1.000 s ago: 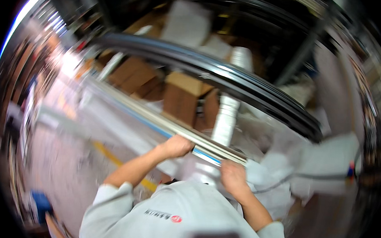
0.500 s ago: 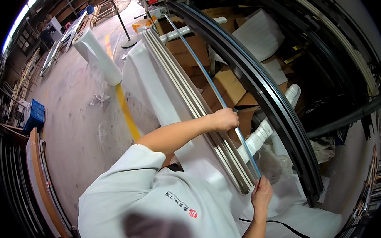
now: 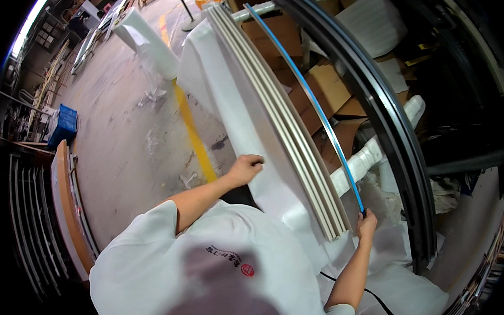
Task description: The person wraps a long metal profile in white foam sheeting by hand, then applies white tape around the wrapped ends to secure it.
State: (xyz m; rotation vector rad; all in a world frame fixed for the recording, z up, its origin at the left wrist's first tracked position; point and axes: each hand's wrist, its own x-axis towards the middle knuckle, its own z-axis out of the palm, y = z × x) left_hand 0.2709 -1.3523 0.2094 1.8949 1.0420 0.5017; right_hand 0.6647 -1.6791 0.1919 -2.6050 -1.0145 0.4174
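My right hand [image 3: 366,223] grips the near end of a long, thin strip [image 3: 327,124] with a blue face. The strip slants away to the far left, between a stack of pale grooved profiles [image 3: 283,116] and a long black frame section [image 3: 394,111]. My left hand [image 3: 245,170] is off the strip, above white foam sheeting [image 3: 220,106] left of the profiles. Its fingers are curled, with a dark spot at their tips that I cannot make out. The pale profiles lie side by side on the sheeting.
Behind the strip lie opened cardboard boxes [image 3: 334,84] and a white-wrapped bar [image 3: 364,158]. A roll of white film [image 3: 146,41] stands on the floor at far left, near a yellow floor line [image 3: 193,133]. A blue crate [image 3: 63,126] sits farther left. A black strap [image 3: 390,309] trails at lower right.
My left hand has let go of the strip and drawn back left over the sheeting. The right hand still holds the strip's near end. The whole view has shifted somewhat.
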